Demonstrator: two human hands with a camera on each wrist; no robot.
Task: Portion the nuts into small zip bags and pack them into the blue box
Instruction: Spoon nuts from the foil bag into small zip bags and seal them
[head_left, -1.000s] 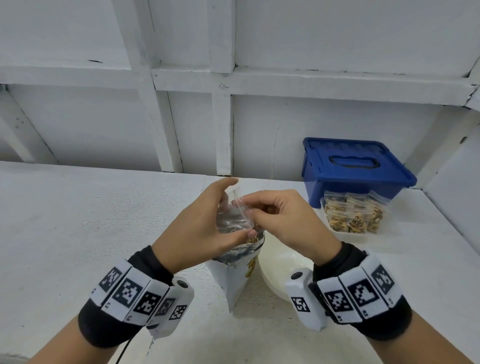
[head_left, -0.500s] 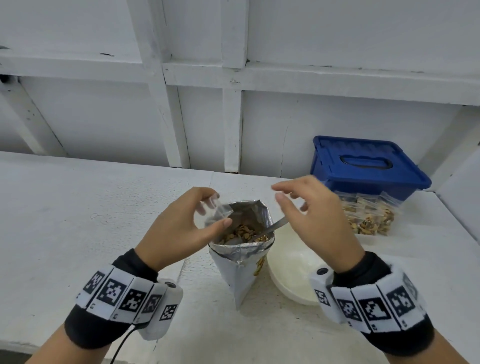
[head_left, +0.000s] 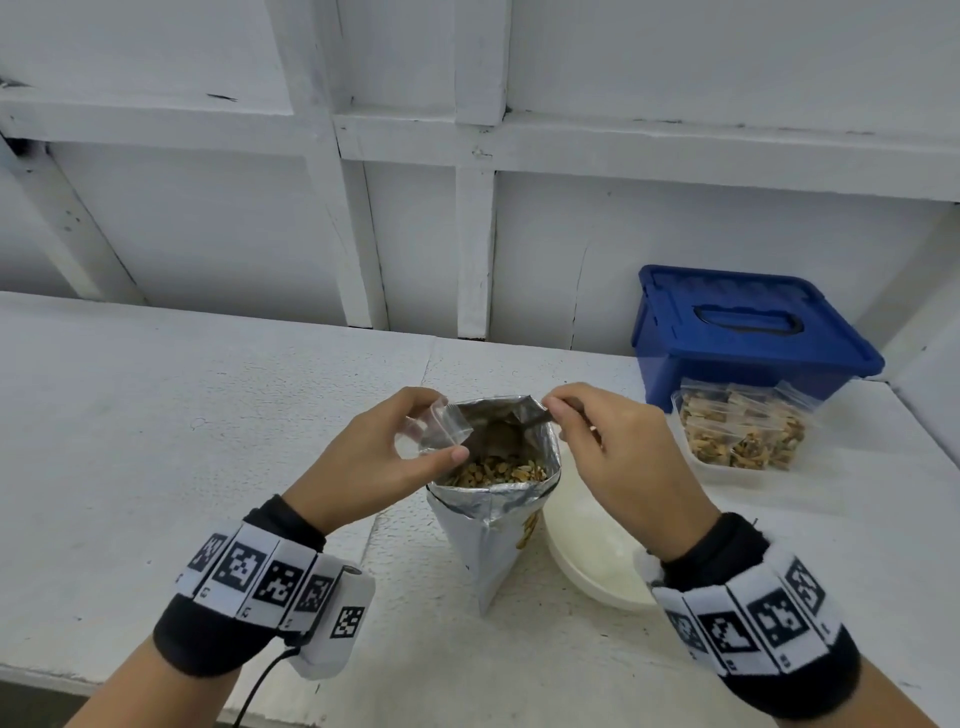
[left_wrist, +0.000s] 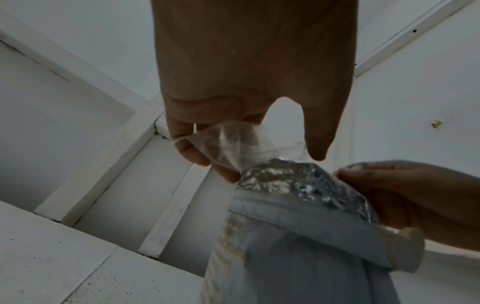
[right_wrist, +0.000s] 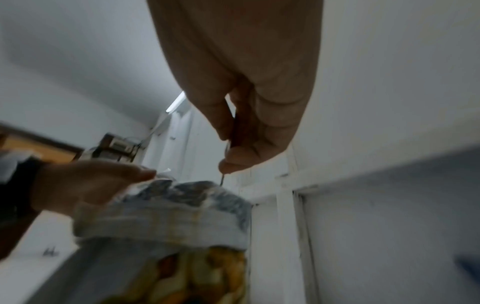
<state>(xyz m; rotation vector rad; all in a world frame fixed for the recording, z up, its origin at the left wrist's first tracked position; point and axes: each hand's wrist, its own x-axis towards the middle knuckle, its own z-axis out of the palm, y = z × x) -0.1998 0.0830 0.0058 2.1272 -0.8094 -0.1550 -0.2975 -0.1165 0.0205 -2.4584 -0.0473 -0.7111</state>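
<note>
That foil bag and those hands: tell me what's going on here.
A person is portioning nuts. The left hand holds a small empty zip bag at the mouth of the open foil bag, which stands on the table. The right hand pinches a thin metal utensil handle that reaches into the foil bag. Filled bags sit in a clear tub in front of the blue box, whose lid is on.

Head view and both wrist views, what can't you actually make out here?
- Spoon: the right hand pinches its handle; the bowl end sits hidden inside the foil nut bag in every view.
- Blue box: lid shut, contents unseen.
- Small zip bag in the left hand: looks empty, film too clear to confirm.
- Right wrist view: blurred, bag print unreadable.
</note>
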